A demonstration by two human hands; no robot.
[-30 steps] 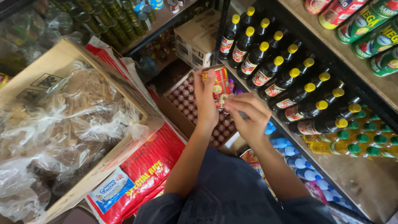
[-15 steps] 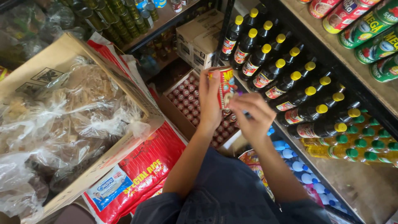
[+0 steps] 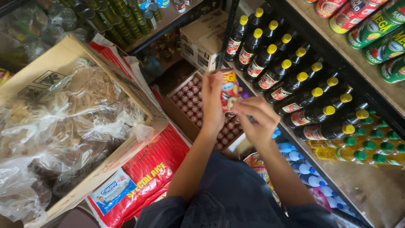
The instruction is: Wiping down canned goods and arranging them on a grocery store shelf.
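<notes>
My left hand point(image 3: 212, 104) grips a small red-and-yellow tin can point(image 3: 229, 88), held upright over an open carton. My right hand point(image 3: 254, 118) is just to the right of the can, its fingers curled and touching the can's lower side. Whether it pinches something small I cannot tell. Below both hands lies the open cardboard carton point(image 3: 179, 110) packed with several red-topped tins.
A rack to the right carries dark bottles with yellow caps point(image 3: 291, 80), green-capped bottles point(image 3: 363, 145) and cans point(image 3: 371, 29) above. To the left is a big cardboard box of clear plastic bags point(image 3: 63, 122). Red rice sacks point(image 3: 147, 177) lie below.
Both hands and the can stay together over the carton, shifting only slightly. My right fingers have closed in more tightly against the can's side.
</notes>
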